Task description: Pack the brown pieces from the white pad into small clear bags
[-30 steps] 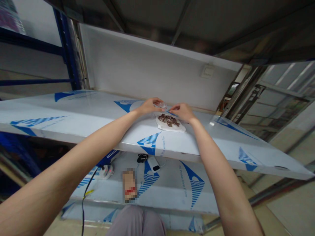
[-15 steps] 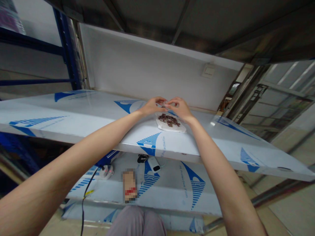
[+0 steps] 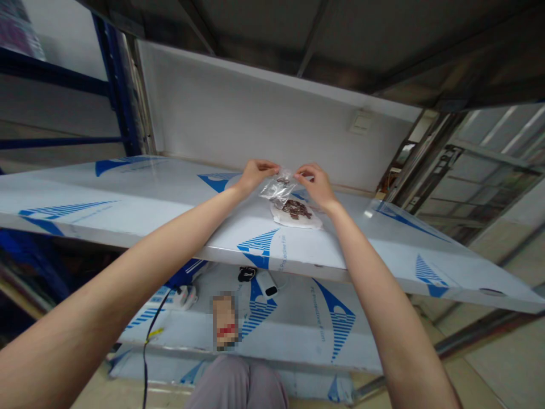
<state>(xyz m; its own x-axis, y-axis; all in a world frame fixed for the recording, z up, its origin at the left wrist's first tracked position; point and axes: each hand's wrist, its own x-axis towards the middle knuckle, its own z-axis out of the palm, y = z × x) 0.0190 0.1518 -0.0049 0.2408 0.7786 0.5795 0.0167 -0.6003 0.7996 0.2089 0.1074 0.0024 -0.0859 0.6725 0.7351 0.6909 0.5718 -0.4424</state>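
Between my hands hangs a small clear plastic bag (image 3: 279,189) with a few dark brown pieces inside. My left hand (image 3: 258,175) pinches its upper left edge, and my right hand (image 3: 314,180) pinches its upper right edge. Just below and in front of the bag lies a white pad or plate (image 3: 317,221) on the shelf. On it sits a pile of small dark brown pieces (image 3: 297,209), too small to tell what they are. The bag's lower part overlaps the far edge of the pile in view.
The film-covered shelf (image 3: 170,213) spans the view, a wall behind it. On the lower shelf (image 3: 298,324) are a white device (image 3: 267,285), a black coiled cable (image 3: 247,274), a power strip (image 3: 183,296) with a black cord and a blurred-out object (image 3: 225,321). Metal posts stand at both sides.
My hands have drawn slightly apart, the left one moving left and up. The clear bag, mostly hidden between my fingers before, now hangs stretched out in plain sight.
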